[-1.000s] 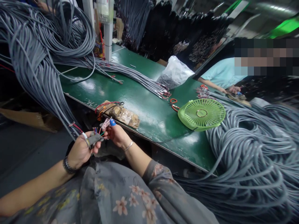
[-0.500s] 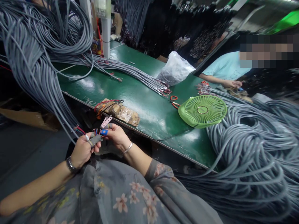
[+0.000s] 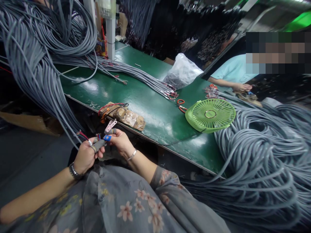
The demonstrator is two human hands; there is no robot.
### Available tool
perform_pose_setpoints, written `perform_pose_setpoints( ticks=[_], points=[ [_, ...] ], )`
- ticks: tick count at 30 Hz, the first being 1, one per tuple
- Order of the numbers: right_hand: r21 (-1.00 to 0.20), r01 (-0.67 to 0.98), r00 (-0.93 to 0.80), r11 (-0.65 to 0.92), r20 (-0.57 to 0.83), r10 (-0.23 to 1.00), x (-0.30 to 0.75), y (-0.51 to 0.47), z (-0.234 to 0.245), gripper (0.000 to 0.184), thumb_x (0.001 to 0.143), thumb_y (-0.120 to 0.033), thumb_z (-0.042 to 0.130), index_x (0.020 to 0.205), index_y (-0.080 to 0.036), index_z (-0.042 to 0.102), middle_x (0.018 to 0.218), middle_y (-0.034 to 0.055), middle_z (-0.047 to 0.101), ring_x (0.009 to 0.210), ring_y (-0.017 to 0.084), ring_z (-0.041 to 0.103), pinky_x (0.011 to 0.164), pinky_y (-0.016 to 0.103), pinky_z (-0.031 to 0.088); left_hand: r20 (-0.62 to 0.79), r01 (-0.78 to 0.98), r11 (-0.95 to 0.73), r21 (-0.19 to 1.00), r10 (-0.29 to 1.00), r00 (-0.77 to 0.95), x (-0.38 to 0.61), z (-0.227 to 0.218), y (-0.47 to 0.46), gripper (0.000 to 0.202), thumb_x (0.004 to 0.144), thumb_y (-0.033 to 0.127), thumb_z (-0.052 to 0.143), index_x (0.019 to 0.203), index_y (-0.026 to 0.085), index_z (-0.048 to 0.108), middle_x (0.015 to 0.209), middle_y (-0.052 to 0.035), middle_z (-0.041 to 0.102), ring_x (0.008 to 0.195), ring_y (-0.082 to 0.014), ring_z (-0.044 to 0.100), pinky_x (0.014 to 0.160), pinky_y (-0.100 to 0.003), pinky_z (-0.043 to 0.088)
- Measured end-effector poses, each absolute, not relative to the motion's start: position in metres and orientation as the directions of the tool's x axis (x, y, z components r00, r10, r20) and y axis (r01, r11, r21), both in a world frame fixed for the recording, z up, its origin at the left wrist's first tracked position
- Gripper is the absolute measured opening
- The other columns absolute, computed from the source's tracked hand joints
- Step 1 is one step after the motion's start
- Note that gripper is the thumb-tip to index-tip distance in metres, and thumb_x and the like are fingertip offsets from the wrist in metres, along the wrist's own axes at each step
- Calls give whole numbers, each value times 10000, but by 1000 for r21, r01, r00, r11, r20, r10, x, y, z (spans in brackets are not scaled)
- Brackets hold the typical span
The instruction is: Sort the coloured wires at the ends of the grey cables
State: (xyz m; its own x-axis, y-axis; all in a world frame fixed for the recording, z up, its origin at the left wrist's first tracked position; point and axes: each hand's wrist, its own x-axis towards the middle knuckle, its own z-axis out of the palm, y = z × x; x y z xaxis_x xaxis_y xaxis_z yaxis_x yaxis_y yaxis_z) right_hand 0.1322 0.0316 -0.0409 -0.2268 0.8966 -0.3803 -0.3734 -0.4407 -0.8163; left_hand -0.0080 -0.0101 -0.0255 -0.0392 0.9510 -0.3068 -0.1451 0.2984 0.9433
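Currently, both hands work close together in front of the near edge of the green counter (image 3: 153,113), toward its left end. The left hand (image 3: 84,157) is closed around a bundle of thin coloured wires (image 3: 98,136), whose tips project above its grey-covered thumb. The right hand (image 3: 121,142) is nearly closed: its thumb, wrapped in blue tape (image 3: 107,138), meets the fingers just beside the wires. A pale pink perforated tool (image 3: 110,126) projects upward from this grip; whether the fingertips also pinch a wire cannot be told.

A taped block (image 3: 128,118) lies along the near edge, just beyond the right hand. Farther right, a green fan (image 3: 210,114) stands beside a tool with orange loop handles (image 3: 181,106). Grey cables (image 3: 143,81) run across the counter from its left end, their stripped ends near a clear plastic bag (image 3: 183,72) at the far edge. A large cable pile (image 3: 262,152) covers the right end. Beyond it, a co-worker's hands (image 3: 240,87) are raised.
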Motion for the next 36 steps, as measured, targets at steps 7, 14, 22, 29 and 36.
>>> perform_pose_setpoints(
  ticks=[7, 14, 22, 29, 36],
  points=[
    [-798, -406, -192, -444, -401, 896, 131, 30, -42, 437, 526, -262, 1004, 777, -180, 656, 628, -59, 657, 545, 71, 537, 525, 193, 398, -324, -214, 300, 930, 942, -91, -7, -21, -11, 333, 533, 403, 866, 549, 194, 606, 474, 0, 646, 353, -92, 519, 364, -191, 323],
    [-623, -535, -273, -571, -512, 814, 142, 47, -42, 456, 1063, -518, 524, 805, -170, 668, 720, 21, 691, 602, 99, 589, 556, 198, 470, -338, -335, 308, 891, 941, -34, -9, -7, -11, 261, 482, 333, 874, 554, 186, 670, 444, 5, 640, 332, -88, 495, 354, -194, 348],
    [-691, -531, -343, -491, -355, 870, 134, 60, -49, 465, 947, -640, 683, 915, -182, 748, 770, 22, 697, 686, 127, 605, 628, 230, 503, -372, -400, 343, 850, 928, 4, -1, 1, 0, 297, 423, 338, 906, 513, 179, 672, 410, 7, 616, 313, -67, 464, 332, -172, 315],
    [-677, -599, -284, -428, -320, 904, 127, 61, -54, 477, 885, -655, 754, 867, -178, 749, 726, 16, 685, 646, 124, 596, 599, 228, 503, -422, -368, 392, 843, 907, -1, 5, -3, 2, 299, 421, 341, 888, 497, 174, 651, 406, 7, 607, 305, -53, 436, 325, -169, 269],
    [-638, -571, -354, -517, -377, 856, 133, 59, -51, 540, 939, -711, 636, 836, -184, 694, 725, 21, 666, 638, 137, 594, 591, 245, 517, -409, -363, 375, 853, 912, -20, 3, -3, -3, 269, 446, 350, 861, 516, 172, 672, 408, 3, 618, 300, -66, 451, 328, -171, 265]
  ],
)
